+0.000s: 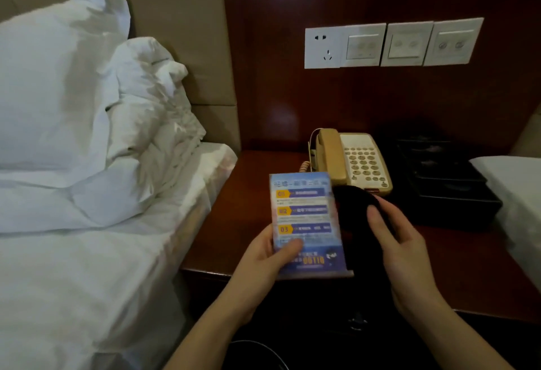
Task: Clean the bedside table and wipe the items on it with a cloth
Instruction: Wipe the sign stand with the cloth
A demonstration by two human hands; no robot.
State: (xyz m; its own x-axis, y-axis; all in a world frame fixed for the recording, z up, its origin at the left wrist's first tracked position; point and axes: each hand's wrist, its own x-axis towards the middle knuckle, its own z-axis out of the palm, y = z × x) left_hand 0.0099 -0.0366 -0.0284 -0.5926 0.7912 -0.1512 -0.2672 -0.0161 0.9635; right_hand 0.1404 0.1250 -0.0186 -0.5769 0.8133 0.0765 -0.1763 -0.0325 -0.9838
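bare table (pixel 248 208) left, telephone (pixel 351 162) and tray (pixel 450 191) behind

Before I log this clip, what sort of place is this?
Most likely a hotel guest room: a bedside table stands between two white-sheeted beds, with a corded desk phone on it, a padded headboard, and a row of wall switches.

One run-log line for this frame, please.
left hand: grips blue notice card | right hand: holds dark cloth beside card | telephone: on bedside table, untouched
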